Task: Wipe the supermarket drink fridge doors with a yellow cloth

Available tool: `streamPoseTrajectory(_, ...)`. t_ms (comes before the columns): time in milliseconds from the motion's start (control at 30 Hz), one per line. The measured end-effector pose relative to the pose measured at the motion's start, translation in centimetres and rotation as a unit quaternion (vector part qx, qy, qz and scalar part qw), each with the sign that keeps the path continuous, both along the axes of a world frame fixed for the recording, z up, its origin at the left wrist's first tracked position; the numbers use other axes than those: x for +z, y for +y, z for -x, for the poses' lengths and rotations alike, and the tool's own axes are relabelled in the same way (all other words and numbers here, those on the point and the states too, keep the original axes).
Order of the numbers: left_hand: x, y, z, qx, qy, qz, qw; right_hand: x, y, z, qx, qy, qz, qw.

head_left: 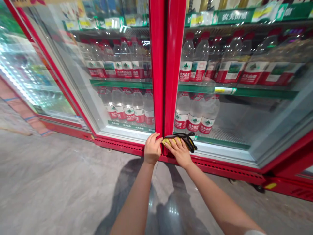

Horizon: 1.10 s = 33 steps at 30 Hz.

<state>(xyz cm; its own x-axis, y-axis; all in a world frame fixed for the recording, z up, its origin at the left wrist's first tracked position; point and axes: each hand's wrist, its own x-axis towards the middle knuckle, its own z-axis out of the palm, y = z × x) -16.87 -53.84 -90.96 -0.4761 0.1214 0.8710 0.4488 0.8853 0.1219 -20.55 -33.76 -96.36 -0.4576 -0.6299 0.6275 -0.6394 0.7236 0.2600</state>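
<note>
A yellow and grey cloth with black edging (192,142) lies bunched against the lower frame of the right fridge door. My right hand (180,151) presses on it with fingers over its yellow side, and a black loop sticks out to the right. My left hand (152,149) is closed, its fingers bent at the bottom corner of the left door's red frame (156,65). Its fingertips meet the narrow left corner of the cloth; whether they pinch the cloth or the frame is hidden. Both glass doors look shut, with the right door's red frame (174,65) alongside.
Behind the glass, water bottles with red caps (194,114) stand on green-edged shelves (195,87). A red vented base (220,169) runs below the doors. Grey floor (61,182) lies in front, with my shadow on it. Another lit fridge (41,75) stands at the left.
</note>
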Motion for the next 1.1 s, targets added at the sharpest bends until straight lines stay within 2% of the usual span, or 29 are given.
streamPoseTrajectory(100,-0.4,0.4,-0.2,-0.002,0.001,0.016,1.0,-2.6,-0.2,-0.2,0.032,-0.034,-0.034,0.998)
streamPoseTrajectory(167,-0.8,0.8,-0.4,-0.01,0.001,0.039,0.999,-4.0,0.5,0.0,0.055,-0.05,-0.061,0.995)
streamPoseTrajectory(300,-1.5,1.3,-0.7,-0.015,-0.008,0.087,0.996,-5.5,4.7,0.7,0.085,-0.053,-0.1,0.99)
streamPoseTrajectory(367,-1.8,1.4,-0.9,-0.009,-0.015,0.099,0.995,-5.5,6.8,0.9,0.09,-0.053,-0.106,0.989)
streamPoseTrajectory(433,-2.0,1.6,-1.0,-0.006,-0.025,0.106,0.994,-5.2,7.6,0.9,0.086,-0.057,-0.102,0.989)
streamPoseTrajectory(567,-2.3,2.2,-0.9,-0.002,-0.047,0.122,0.991,-4.4,5.2,0.8,0.045,-0.063,-0.068,0.995)
streamPoseTrajectory(667,-2.7,2.8,-0.6,-0.001,-0.063,0.129,0.99,-4.6,3.6,0.8,0.026,-0.059,-0.069,0.996)
streamPoseTrajectory(800,-3.2,3.2,-0.3,-0.003,-0.086,0.119,0.989,-4.7,5.9,0.9,0.053,-0.056,-0.106,0.991)
streamPoseTrajectory(900,-3.3,3.4,-0.3,-0.001,-0.097,0.115,0.989,-3.5,7.1,0.9,0.05,-0.064,-0.099,0.992)
streamPoseTrajectory(1000,-3.2,3.7,-0.3,0.007,-0.099,0.12,0.988,-2.6,5.5,1.1,0.027,-0.071,-0.065,0.995)
streamPoseTrajectory(1100,-3.1,4.3,-0.3,0.007,-0.102,0.127,0.987,-3.1,4.3,1.2,0.034,-0.071,-0.06,0.995)
